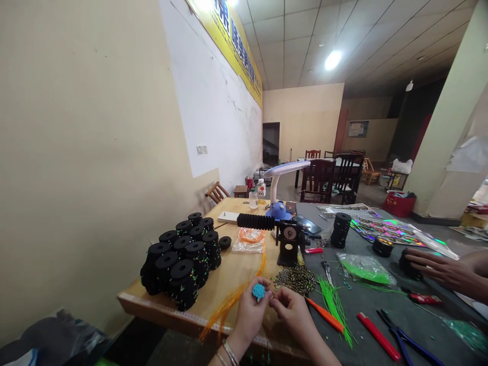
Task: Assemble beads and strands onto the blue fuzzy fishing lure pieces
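My left hand (250, 307) is closed around a cluster of small turquoise pieces (258, 291), which shows at the top of its fingers. Close beside it, my right hand (292, 309) pinches with thumb and forefinger near the left fingertips; what it grips is too small to make out. Just beyond both hands lies a heap of small dark and brassy pieces (295, 279). Loose orange strands (229, 300) run down the table left of my left hand. Right of my right hand are an orange pointed tool (326, 315) and a bundle of green strands (335, 305).
Stacked black foam spools (183, 269) cover the table's left side. A black winding stand (288, 244) carries a row of black spools, with a desk lamp (280, 208) behind. Pliers (400, 333) and a red knife (377, 335) lie right. Another person's hand (438, 269) touches a black spool.
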`<state>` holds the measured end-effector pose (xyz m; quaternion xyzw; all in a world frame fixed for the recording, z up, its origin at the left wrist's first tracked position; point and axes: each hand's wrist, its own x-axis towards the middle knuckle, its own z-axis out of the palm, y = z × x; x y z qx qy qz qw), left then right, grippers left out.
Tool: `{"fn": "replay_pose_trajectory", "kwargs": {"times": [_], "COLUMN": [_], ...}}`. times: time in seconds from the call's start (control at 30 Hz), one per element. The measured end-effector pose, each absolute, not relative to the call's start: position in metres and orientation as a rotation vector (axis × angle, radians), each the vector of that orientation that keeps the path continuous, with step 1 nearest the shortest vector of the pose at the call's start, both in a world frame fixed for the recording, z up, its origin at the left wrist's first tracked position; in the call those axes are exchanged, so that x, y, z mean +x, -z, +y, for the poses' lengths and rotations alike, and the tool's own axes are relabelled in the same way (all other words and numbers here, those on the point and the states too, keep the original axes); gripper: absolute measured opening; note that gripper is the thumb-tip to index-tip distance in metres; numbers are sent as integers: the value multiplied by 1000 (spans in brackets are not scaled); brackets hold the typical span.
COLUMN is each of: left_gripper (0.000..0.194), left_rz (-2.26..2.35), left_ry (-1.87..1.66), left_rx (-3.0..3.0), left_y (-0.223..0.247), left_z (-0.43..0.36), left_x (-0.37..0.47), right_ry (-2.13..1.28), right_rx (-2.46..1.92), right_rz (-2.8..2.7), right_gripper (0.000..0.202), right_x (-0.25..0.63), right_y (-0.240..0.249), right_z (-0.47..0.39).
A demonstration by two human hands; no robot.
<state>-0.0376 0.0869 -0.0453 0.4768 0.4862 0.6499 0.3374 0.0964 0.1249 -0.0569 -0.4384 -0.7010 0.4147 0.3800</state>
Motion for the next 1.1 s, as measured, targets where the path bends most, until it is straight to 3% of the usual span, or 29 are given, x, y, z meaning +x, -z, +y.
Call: {"fn": "replay_pose_trajectory", "kwargs": {"times": [0.23,0.5,0.77,0.9,1.1], "left_gripper": [13,11,11,12,10], "left_rz": [1262,1240,1292,1302,1287], "left_ry": [-1687,-1674,-1655,-1690,-1656], "left_rx": [1273,1305,1324,1303,1322], "left_y": [49,51,48,45,45], "left_z": [88,89,88,90,90], "left_x": [-37,-37,-38,-39,-39], "right_ry": [-1101,-1018,-1171,-1089,-1041], "right_rx": [-1102,-1144,-1030,-1108,-1128], "right_rz": [-1827,-1822,-1815,-1820,-1794], "right_gripper": [14,31,21,14,21], "right_x": [98,94,100,100,93], "right_y": [58,61,57,60,67], "right_z": [124,127,124,126,131]}}
